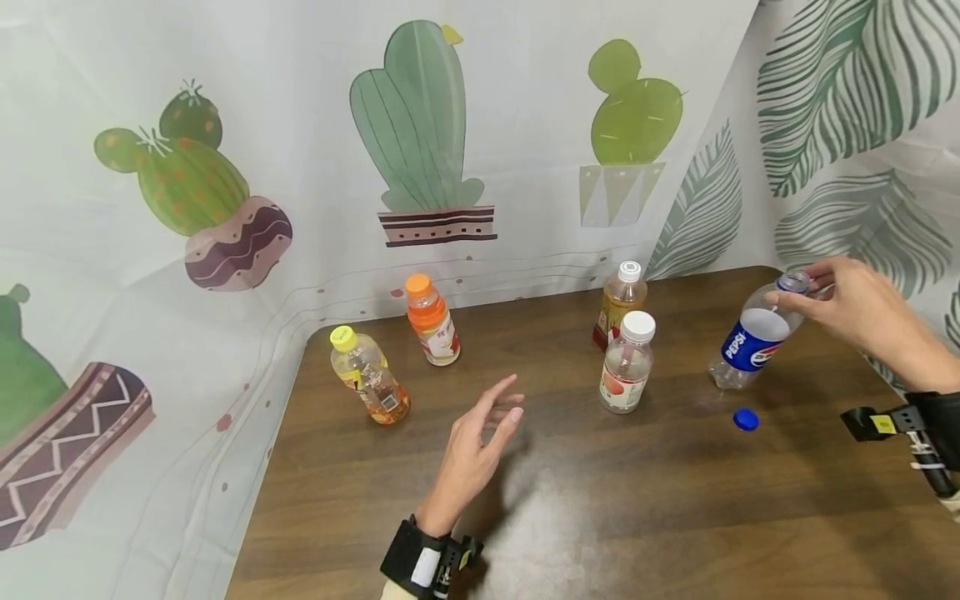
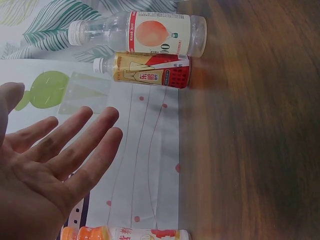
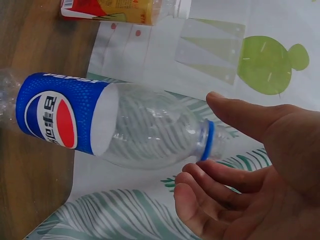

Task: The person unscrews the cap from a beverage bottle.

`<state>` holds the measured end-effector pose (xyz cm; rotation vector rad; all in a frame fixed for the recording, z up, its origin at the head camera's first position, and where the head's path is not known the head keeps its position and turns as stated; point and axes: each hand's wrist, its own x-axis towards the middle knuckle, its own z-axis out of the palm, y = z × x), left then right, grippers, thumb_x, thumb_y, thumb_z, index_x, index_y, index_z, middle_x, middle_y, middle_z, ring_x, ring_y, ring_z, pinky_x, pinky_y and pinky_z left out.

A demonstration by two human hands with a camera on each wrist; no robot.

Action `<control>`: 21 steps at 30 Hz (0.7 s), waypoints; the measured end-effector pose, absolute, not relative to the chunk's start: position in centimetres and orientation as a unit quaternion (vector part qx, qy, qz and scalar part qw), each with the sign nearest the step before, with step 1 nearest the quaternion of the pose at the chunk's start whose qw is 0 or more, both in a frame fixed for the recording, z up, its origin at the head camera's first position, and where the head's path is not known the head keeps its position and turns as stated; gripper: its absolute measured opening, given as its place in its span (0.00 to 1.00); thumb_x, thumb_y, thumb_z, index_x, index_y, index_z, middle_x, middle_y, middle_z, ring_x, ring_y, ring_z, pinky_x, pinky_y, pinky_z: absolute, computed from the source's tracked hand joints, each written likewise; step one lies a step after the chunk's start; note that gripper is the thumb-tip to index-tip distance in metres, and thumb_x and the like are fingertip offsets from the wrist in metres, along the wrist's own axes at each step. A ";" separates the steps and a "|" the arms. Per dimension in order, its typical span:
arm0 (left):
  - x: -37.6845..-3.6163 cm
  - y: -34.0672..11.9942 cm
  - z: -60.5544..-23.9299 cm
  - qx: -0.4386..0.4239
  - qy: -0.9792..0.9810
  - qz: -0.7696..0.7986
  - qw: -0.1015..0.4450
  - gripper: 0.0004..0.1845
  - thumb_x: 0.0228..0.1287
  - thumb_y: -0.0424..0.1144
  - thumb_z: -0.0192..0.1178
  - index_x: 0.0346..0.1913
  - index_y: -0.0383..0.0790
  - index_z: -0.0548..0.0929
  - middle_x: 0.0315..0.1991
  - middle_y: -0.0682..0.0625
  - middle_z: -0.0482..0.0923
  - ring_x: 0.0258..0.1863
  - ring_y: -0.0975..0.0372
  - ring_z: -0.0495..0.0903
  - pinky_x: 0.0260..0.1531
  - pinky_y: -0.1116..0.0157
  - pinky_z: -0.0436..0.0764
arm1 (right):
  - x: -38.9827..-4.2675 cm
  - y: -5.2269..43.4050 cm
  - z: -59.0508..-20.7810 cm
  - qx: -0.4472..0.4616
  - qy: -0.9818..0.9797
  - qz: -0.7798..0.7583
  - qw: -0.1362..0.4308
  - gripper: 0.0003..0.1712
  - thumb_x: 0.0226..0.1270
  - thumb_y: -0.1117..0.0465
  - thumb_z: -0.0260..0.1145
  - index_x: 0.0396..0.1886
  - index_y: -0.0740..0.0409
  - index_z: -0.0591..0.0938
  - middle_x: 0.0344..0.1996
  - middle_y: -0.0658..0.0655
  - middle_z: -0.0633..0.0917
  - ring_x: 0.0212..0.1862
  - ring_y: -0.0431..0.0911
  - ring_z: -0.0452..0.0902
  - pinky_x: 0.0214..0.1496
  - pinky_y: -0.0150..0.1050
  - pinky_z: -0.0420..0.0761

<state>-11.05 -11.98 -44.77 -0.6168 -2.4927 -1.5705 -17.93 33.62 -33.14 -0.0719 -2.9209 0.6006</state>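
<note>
A clear Pepsi bottle (image 1: 756,333) with a blue label stands uncapped at the right of the table. My right hand (image 1: 851,304) is at its neck, thumb on one side and fingers on the other. In the right wrist view a gap shows between the thumb (image 3: 235,112) and the blue neck ring (image 3: 209,141); the fingertips are right at the ring's other side. A blue cap (image 1: 746,418) lies on the table in front of the bottle. My left hand (image 1: 480,437) hovers over the middle of the table, fingers spread and holding nothing.
White-capped bottles, one with a peach label (image 1: 625,367) and one red and gold (image 1: 619,304), stand right of center. An orange-capped bottle (image 1: 435,325) and a yellow-capped bottle (image 1: 371,379) stand at the left. A cactus-print cloth (image 1: 525,150) hangs behind the wooden table (image 1: 600,500).
</note>
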 end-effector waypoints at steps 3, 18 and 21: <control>-11.0 -12.1 -44.8 -0.205 -0.827 -0.519 0.067 0.24 0.75 0.45 0.54 0.71 0.60 0.68 0.56 0.53 0.82 0.49 0.64 0.85 0.51 0.63 0.83 | -17.7 33.4 -32.8 -0.026 -0.975 0.199 0.092 0.41 0.69 0.43 0.64 0.55 0.82 0.70 0.44 0.83 0.77 0.45 0.73 0.74 0.41 0.63 0.72; -10.7 -12.4 -44.8 -0.202 -0.824 -0.525 0.067 0.25 0.75 0.47 0.54 0.71 0.62 0.66 0.57 0.55 0.82 0.50 0.61 0.85 0.50 0.63 0.83 | -15.2 26.8 -28.6 0.029 -0.956 0.233 0.175 0.35 0.73 0.48 0.60 0.61 0.76 0.68 0.51 0.76 0.71 0.52 0.68 0.68 0.51 0.65 0.65; -10.7 -12.4 -44.7 -0.205 -0.823 -0.525 0.069 0.25 0.75 0.46 0.54 0.72 0.61 0.67 0.57 0.53 0.82 0.49 0.61 0.85 0.50 0.63 0.83 | -15.1 25.4 -28.2 0.058 -0.954 0.239 0.170 0.34 0.73 0.49 0.62 0.61 0.75 0.70 0.49 0.74 0.73 0.49 0.66 0.72 0.49 0.63 0.67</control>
